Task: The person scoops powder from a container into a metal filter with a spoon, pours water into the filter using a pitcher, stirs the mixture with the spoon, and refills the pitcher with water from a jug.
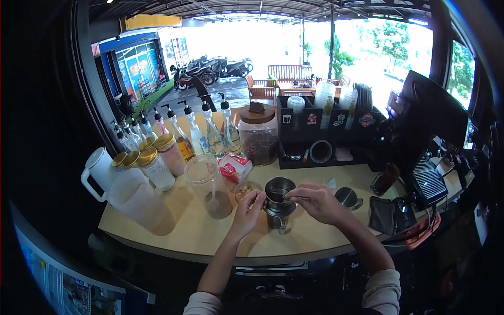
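Here the left hand [249, 211] pinches the side of the round silver metal cup [279, 203] atop a shiny handled mug [277, 222] on the pale bench [310, 242], the right hand [316, 201] bunched over its mouth, its hold unclear, apparently adjusting the inside, which calls for steadiness.

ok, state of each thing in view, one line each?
Metal cup: open-topped, held
Left hand: gripping the metal cup
Right hand: fingers pinched at its rim, grip unclear
Tall clear container: partly filled
Wooden-lidded jar: closed
Gold-lidded jars: closed
Pump bottles: pumps fitted
Plastic cups: stacked
Motorbikes: parked
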Demonstrator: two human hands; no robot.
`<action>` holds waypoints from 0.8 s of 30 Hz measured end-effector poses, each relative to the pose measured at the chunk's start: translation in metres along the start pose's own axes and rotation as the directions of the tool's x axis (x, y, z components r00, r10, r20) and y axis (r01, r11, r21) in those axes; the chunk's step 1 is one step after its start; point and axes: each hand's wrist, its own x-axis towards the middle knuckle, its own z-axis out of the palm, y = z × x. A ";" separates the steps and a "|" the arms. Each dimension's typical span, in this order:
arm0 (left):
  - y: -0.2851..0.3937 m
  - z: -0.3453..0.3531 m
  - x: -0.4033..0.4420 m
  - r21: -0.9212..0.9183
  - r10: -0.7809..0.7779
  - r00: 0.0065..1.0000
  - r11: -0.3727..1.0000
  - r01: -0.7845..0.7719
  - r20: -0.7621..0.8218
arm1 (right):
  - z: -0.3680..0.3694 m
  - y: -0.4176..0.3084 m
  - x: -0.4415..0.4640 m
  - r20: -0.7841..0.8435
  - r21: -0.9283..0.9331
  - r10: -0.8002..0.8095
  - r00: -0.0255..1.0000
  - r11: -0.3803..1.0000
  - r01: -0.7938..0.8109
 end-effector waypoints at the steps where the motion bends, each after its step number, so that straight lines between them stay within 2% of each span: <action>1: -0.003 -0.001 0.000 0.002 0.011 1.000 1.000 -0.011 0.000 | -0.001 -0.003 0.000 -0.011 -0.018 -0.036 0.999 0.999 0.036; 3: -0.004 -0.002 0.000 0.005 0.013 1.000 1.000 -0.013 0.000 | -0.004 -0.006 0.001 -0.022 -0.030 -0.066 0.998 0.997 0.065; 5: 0.000 -0.001 0.000 0.028 0.059 0.998 0.998 -0.059 -0.011 | -0.010 -0.004 0.003 -0.070 -0.122 0.000 0.998 0.992 -0.009; 7: 0.001 -0.003 0.002 0.041 0.064 0.998 0.997 -0.063 -0.019 | -0.007 -0.009 0.002 -0.079 -0.075 0.024 0.997 0.997 -0.030; 9: 0.002 -0.005 0.004 0.054 0.070 0.997 0.996 -0.069 -0.028 | -0.004 -0.012 0.000 -0.036 0.013 -0.045 0.998 0.999 0.046; 13: 0.002 -0.009 0.008 0.199 0.162 0.987 0.967 -0.157 -0.011 | -0.009 -0.012 0.002 -0.131 -0.084 -0.003 0.991 0.996 -0.008; 15: 0.003 -0.010 0.010 0.246 0.190 0.982 0.952 -0.182 -0.012 | -0.007 -0.011 0.001 -0.095 0.098 0.040 0.995 0.995 -0.030; 18: 0.003 -0.010 0.011 0.265 0.211 0.977 0.943 -0.200 -0.014 | -0.004 -0.011 0.002 -0.098 0.019 -0.030 0.995 0.999 0.032; 21: 0.003 -0.009 0.012 0.250 0.224 0.974 0.945 -0.211 -0.023 | -0.008 -0.012 0.006 -0.174 0.069 -0.014 0.985 0.997 0.027; 22: 0.003 -0.009 0.012 0.254 0.227 0.974 0.943 -0.214 -0.023 | -0.007 -0.012 0.006 -0.174 0.069 -0.016 0.985 0.997 0.029; 24: 0.003 -0.010 0.014 0.258 0.232 0.973 0.941 -0.219 -0.020 | -0.005 -0.012 0.004 -0.032 0.088 -0.022 0.999 0.996 0.025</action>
